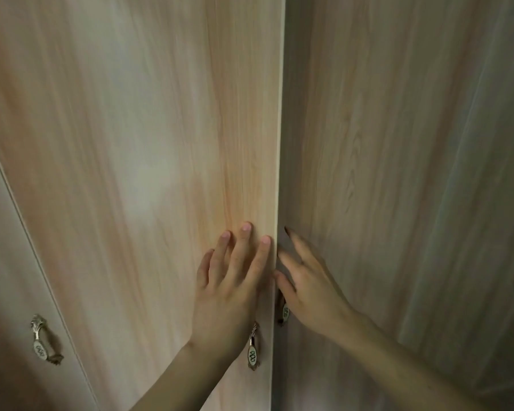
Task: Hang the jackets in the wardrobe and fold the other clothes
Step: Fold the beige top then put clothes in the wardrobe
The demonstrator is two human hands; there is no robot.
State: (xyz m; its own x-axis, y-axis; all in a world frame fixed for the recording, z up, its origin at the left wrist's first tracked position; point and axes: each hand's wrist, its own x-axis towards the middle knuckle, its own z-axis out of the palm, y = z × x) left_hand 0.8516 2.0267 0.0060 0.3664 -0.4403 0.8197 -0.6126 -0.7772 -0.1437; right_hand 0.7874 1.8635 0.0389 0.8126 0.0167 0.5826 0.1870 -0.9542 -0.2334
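**Both hands flat on wardrobe doors**

Wardrobe fills the view, seen close up: light wood-grain doors. Middle door [137,161] and right door [404,173] meet at a vertical seam near centre; the right door sits slightly back at the seam and is darker. A third door [9,262] is at far left.

Left hand [229,292]: fingers straight and spread, palm side against the middle door just left of the seam, gripping nothing. Its wrist partly covers that door's handle [252,351].

Right hand [309,283]: fingers straight, loosely spread, tips at the right door's edge by the seam, holding nothing. The right door's handle [284,312] is mostly hidden under it.

Another handle [43,341] is on the far-left door.

No jackets or other clothes in view.
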